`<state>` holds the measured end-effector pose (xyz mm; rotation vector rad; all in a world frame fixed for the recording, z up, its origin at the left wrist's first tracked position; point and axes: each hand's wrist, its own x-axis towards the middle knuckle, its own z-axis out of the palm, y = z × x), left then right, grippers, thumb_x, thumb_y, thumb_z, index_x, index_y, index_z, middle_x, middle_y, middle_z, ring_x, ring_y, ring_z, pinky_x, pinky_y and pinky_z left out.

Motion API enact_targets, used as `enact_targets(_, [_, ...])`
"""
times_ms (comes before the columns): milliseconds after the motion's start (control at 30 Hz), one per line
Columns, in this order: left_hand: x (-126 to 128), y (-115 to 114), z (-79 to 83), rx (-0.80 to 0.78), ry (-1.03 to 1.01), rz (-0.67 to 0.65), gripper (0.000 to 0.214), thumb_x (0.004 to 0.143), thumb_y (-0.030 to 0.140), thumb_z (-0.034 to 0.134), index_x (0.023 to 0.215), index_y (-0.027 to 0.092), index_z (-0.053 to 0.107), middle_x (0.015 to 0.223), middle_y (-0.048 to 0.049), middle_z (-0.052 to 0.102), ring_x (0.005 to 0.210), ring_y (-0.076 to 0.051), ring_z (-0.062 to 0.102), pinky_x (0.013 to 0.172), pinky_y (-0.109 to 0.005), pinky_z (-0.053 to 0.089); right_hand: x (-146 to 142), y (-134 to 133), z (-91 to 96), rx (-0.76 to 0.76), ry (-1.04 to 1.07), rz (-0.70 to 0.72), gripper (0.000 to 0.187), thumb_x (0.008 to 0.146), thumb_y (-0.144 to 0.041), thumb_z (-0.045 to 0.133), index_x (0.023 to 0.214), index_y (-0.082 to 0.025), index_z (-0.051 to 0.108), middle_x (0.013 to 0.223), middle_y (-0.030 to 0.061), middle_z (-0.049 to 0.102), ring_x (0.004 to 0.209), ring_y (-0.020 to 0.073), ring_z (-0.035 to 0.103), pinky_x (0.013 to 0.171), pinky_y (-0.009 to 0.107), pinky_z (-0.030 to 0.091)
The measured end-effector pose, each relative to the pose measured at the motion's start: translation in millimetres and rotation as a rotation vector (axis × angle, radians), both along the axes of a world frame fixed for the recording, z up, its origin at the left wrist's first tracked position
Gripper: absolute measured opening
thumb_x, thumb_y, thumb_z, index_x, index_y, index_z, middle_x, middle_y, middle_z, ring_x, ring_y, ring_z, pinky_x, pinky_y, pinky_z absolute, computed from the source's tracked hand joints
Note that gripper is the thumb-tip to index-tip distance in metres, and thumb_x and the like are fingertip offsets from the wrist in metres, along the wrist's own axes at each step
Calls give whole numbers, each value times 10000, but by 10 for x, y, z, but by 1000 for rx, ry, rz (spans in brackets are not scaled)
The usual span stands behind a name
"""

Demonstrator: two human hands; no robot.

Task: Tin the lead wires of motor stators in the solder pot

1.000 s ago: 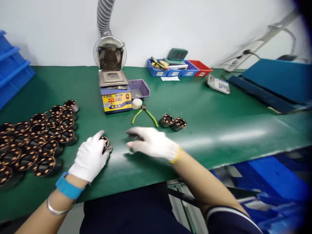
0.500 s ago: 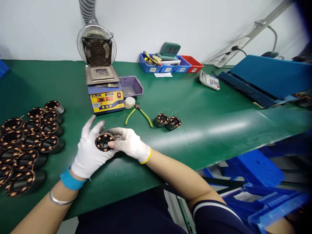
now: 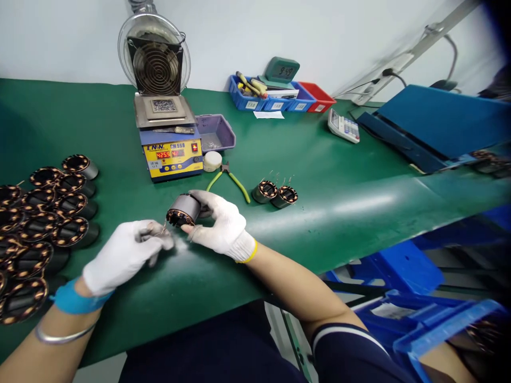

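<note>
My right hand, in a white glove, grips a grey motor stator with copper windings, tilted with its wound end facing left and down. My left hand, also gloved, is closed in a pinch just left of the stator, fingertips on thin wire leads coming off its wound end. Both hands hover over the green mat near its front edge.
Several more stators lie in rows at the left. Two stators sit right of green-handled cutters. Behind stand a solder pot with fan, a purple tray, small bins, a calculator and a blue case.
My right hand took over the stator and turned it from facing me to lying sideways. My left hand let go of it, dropped lower left and closed onto the leads.
</note>
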<state>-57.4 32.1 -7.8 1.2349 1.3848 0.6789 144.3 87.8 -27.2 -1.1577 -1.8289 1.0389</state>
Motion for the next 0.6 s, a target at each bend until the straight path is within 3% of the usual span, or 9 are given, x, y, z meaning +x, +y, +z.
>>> enact_targets(100, [-71,-39,90,64,-271,229,156,677,319,683,635,193,603,489,40,527,362,-82,396,384,-217,311,17,42,11,-43,28,-68,678,593,-402,761,1217,-179,616,1110,78,681,814,175,679,743,303,604])
enact_targets(167, [-32,-33,89,195,-279,414,198,739,394,670,760,199,645,577,17,594,459,-111,496,455,-231,397,17,39,18,-98,52,-78,692,573,-405,777,1206,-175,621,1093,81,684,812,181,681,735,311,607])
enact_targets(233, [54,-13,55,240,-120,398,308,755,465,677,885,186,673,743,-27,666,631,-156,594,560,-257,472,6,17,24,-150,91,-53,711,565,-405,783,1214,-167,616,1089,84,684,824,187,685,737,315,608])
enact_targets(333, [149,-9,11,227,76,285,263,738,431,705,801,176,685,764,-25,657,712,-162,597,630,-252,483,-15,-21,37,-209,117,-11,720,560,-389,786,1222,-165,610,1089,86,684,835,196,689,745,325,608])
enact_targets(500, [84,-50,29,303,-65,547,224,769,359,664,651,184,589,613,26,550,525,-98,481,458,-215,373,-15,-33,72,-291,142,-26,714,563,-391,797,1215,-169,609,1035,77,695,837,205,691,777,348,604])
enact_targets(533, [80,-48,27,310,-78,556,229,776,383,656,682,182,596,626,25,558,519,-97,482,448,-215,369,-11,-32,74,-298,155,-26,717,570,-397,797,1222,-170,603,1034,77,695,845,206,690,785,349,603])
enact_targets(600, [115,-39,11,250,-38,434,277,785,446,651,762,171,626,650,12,594,515,-105,503,453,-220,390,-2,-32,68,-287,176,-15,724,588,-409,794,1241,-174,589,1056,79,689,870,208,687,797,347,598])
